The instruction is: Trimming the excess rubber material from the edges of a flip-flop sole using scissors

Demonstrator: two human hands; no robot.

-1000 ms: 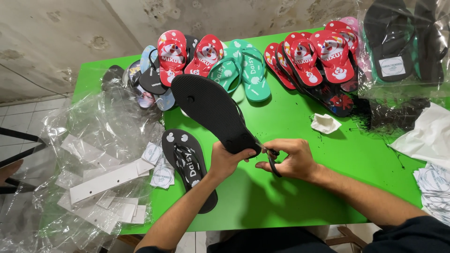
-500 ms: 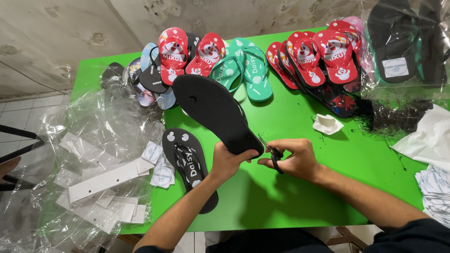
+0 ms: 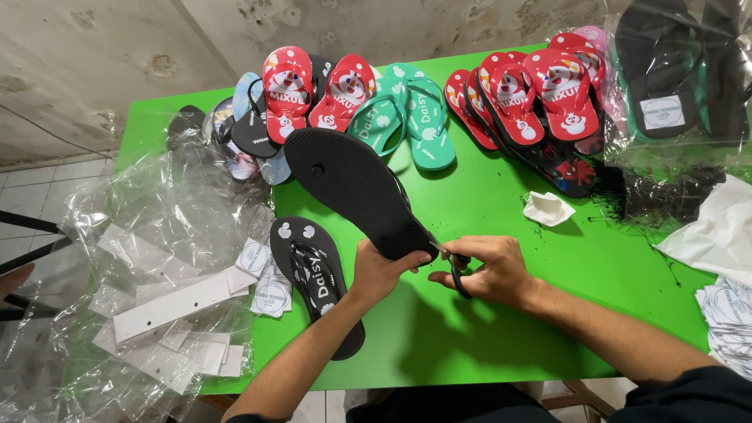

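My left hand (image 3: 377,273) grips the heel end of a black flip-flop (image 3: 352,188), held sole up and pointing away over the green table (image 3: 486,329). My right hand (image 3: 486,268) holds small black scissors (image 3: 457,276) against the heel edge of that flip-flop. A second black flip-flop (image 3: 317,278) with a white-lettered strap lies flat on the table just left of my left wrist.
Red, teal and dark flip-flops (image 3: 407,110) lie in rows along the table's far side. Bagged black flip-flops (image 3: 674,70) sit at the far right. Clear plastic bags and white cardboard strips (image 3: 172,305) pile up at the left. A crumpled white scrap (image 3: 547,208) lies at the right.
The held flip-flop and both hands have hardly shifted; my right hand has turned slightly with the scissors at the heel edge.
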